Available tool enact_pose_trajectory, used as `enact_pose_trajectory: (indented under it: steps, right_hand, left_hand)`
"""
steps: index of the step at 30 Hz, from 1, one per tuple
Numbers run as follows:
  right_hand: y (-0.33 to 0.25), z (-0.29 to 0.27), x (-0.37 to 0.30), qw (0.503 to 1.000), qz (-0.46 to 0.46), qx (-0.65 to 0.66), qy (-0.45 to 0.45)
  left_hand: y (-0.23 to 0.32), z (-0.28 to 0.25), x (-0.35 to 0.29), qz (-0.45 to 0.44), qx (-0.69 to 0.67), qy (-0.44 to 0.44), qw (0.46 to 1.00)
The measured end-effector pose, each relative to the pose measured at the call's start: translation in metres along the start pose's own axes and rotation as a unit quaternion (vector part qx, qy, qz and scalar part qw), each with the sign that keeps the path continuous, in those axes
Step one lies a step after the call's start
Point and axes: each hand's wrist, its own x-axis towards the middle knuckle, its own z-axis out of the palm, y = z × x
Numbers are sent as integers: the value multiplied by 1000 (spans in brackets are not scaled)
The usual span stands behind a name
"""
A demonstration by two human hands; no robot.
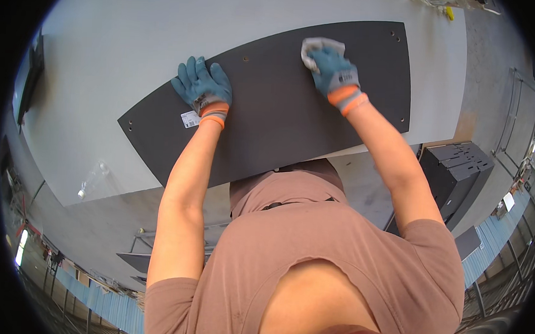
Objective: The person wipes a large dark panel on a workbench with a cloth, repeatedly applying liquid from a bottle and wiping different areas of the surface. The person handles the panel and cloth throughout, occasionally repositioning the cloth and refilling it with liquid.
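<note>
Gloved hands on a dark grey panel [282, 108] lying flat on a pale worktable [135, 48].

A clear plastic bottle [94, 180] lies near the table's edge, contents unclear. The left hand [202, 89] rests flat on the panel, fingers slightly spread; the right hand [334, 71] curls its fingers over a white cloth [314, 48], pressing it to the panel's far edge.

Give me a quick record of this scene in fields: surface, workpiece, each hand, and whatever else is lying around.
surface: pale grey table
workpiece: dark grey panel lying flat, small holes near its ends, white sticker
left hand: gloved, pressed flat on the panel's far edge
right hand: gloved, pressing a white cloth onto the panel
also: clear plastic bottle on the table edge
</note>
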Motion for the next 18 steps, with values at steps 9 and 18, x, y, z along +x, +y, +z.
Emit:
enact_pose_trajectory:
  steps: [9, 18]
  right_hand:
    - [11, -29, 63, 980, 170, 93, -51]
    - [-3, -33, 88, 926, 315, 68, -197]
  left_hand:
    - [-5, 3, -4, -10, 2, 0, 1000]
    - [-2, -1, 0, 4, 13, 10, 1000]
